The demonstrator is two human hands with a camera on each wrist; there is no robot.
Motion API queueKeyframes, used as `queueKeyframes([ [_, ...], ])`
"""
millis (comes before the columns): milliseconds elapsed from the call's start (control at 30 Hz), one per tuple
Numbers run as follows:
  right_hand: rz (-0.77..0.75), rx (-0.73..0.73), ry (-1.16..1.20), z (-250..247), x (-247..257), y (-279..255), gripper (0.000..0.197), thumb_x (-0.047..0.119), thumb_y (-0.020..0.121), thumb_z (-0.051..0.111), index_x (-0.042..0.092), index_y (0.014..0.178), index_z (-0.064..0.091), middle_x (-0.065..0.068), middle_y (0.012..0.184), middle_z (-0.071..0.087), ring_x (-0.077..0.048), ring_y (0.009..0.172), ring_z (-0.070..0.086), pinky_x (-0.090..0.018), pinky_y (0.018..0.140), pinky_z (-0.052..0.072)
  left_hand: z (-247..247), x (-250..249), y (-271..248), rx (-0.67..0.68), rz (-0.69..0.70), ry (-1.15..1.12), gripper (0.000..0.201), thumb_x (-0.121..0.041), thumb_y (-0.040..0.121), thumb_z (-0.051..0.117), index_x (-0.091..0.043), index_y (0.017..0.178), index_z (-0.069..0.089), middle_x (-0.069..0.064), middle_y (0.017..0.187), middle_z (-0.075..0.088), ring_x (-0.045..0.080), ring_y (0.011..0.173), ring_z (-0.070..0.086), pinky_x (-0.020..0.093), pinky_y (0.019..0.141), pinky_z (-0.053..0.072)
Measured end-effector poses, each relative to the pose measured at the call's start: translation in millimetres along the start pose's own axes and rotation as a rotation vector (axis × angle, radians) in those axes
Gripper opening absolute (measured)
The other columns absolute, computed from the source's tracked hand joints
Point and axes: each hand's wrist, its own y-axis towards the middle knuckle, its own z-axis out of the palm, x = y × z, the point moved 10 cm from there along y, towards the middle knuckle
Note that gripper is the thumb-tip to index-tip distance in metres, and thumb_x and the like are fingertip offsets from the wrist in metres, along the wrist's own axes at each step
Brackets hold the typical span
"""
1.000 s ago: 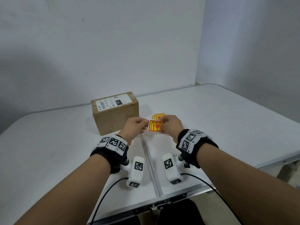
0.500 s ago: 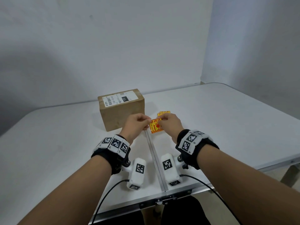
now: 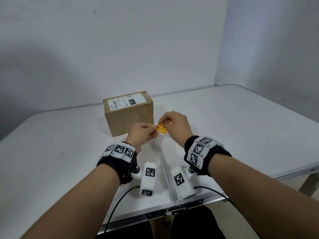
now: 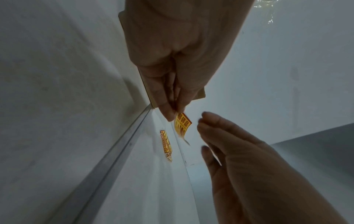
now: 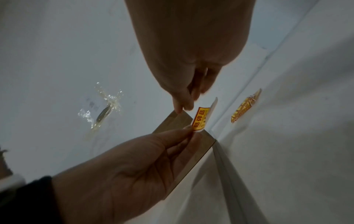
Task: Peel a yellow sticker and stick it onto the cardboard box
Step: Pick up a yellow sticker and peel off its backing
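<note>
Yellow sticker point(image 3: 161, 128) pinched btwn left hand point(image 3: 141, 133), right hand point(image 3: 174, 124).

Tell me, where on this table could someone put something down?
The table lies bare left of the cardboard box, and also on the wide right half beyond the right hand. It is crowded in the middle: both hands pinch a yellow sticker there, with spare stickers beside them.

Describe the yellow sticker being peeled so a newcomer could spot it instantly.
On the white folding table, look just right of the cardboard box. The left hand and right hand meet there, pinching a curled yellow sticker. Unlike the spare stickers lying flat on the table, it is lifted and bent.
</note>
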Motion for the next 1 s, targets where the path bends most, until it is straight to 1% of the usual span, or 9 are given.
queueKeyframes([
  [67,0.035,0.064,0.044,12.3,-4.3,0.0,0.016,0.002,0.079,0.06,0.012,0.08,0.072,-0.004,0.083,0.072,-0.019,0.082,0.067,-0.01,0.071,0.046,4.9,1.2,-0.9,0.029,-0.005,-0.047,0.009,-0.004,0.089,0.061,0.004,0.09,0.066,0.014,0.082,0.067,0.012,0.063,0.067,0.017,0.071,0.059],
  [167,0.107,0.02,0.113,14.2,-17.2,0.2,0.015,0.001,0.08,0.06,0.006,0.088,0.071,-0.013,0.093,0.074,-0.024,0.09,0.069,-0.028,0.083,0.054,13.3,3.2,-3.4,0.082,-0.03,-0.17,0.012,-0.002,0.09,0.058,0.007,0.096,0.064,0.016,0.089,0.069,0.011,0.069,0.071,0.018,0.075,0.059],
  [300,0.143,-0.004,0.102,12.7,-25.5,-1.3,0.014,0.009,0.081,0.063,0.01,0.089,0.073,-0.008,0.096,0.073,-0.021,0.091,0.068,-0.032,0.086,0.055,19.2,3.8,-8.2,0.121,-0.048,-0.267,0.009,0.001,0.09,0.056,0.006,0.09,0.064,0.017,0.092,0.07,0.013,0.073,0.074,0.019,0.077,0.058],
  [367,0.162,0.002,0.127,13.0,-27.1,-2.9,0.015,0.008,0.08,0.061,0.012,0.086,0.074,-0.006,0.092,0.073,-0.023,0.086,0.07,-0.039,0.083,0.058,19.5,5.8,-9.3,0.125,-0.069,-0.285,0.009,0.001,0.09,0.057,0.006,0.091,0.065,0.018,0.092,0.071,0.014,0.075,0.074,0.019,0.078,0.058],
  [500,0.168,-0.013,0.128,11.5,-28.9,-2.4,0.022,0.004,0.076,0.056,0.014,0.077,0.076,-0.002,0.079,0.07,-0.026,0.084,0.07,-0.043,0.083,0.058,21.0,6.6,-11.8,0.14,-0.087,-0.303,0.012,0.0,0.09,0.058,0.008,0.095,0.066,0.019,0.094,0.071,0.017,0.08,0.073,0.02,0.08,0.058],
  [700,0.121,-0.007,0.088,10.7,-24.8,-3.3,0.023,0.0,0.078,0.056,0.009,0.081,0.077,0.016,0.061,0.054,-0.013,0.079,0.059,-0.028,0.079,0.051,15.6,6.3,-11.3,0.131,-0.074,-0.249,0.016,-0.001,0.089,0.06,0.01,0.1,0.065,0.02,0.098,0.07,0.015,0.075,0.073,0.022,0.081,0.058],
  [800,0.11,-0.017,0.082,10.3,-22.2,-3.1,0.021,0.001,0.08,0.057,0.009,0.082,0.077,0.009,0.068,0.061,-0.013,0.079,0.06,-0.027,0.08,0.051,14.0,4.8,-11.4,0.124,-0.061,-0.209,0.016,-0.006,0.089,0.061,0.007,0.097,0.067,0.018,0.097,0.07,0.015,0.076,0.072,0.02,0.08,0.058],
  [933,0.105,-0.018,0.074,12.2,-20.1,-2.9,0.022,0.004,0.081,0.057,0.011,0.085,0.077,-0.004,0.087,0.075,-0.017,0.084,0.067,-0.026,0.08,0.053,14.5,2.8,-12.4,0.135,-0.058,-0.175,0.029,-0.012,0.089,0.063,0.01,0.108,0.065,0.019,0.1,0.069,0.018,0.081,0.07,0.019,0.076,0.059],
  [1000,0.106,-0.006,0.079,13.3,-19.0,-2.0,0.024,0.002,0.081,0.055,0.011,0.085,0.077,-0.005,0.09,0.076,-0.016,0.082,0.067,-0.022,0.074,0.052,13.5,1.7,-13.0,0.129,-0.056,-0.151,0.031,-0.009,0.088,0.063,0.012,0.11,0.063,0.021,0.105,0.068,0.02,0.083,0.069,0.018,0.074,0.059],
])
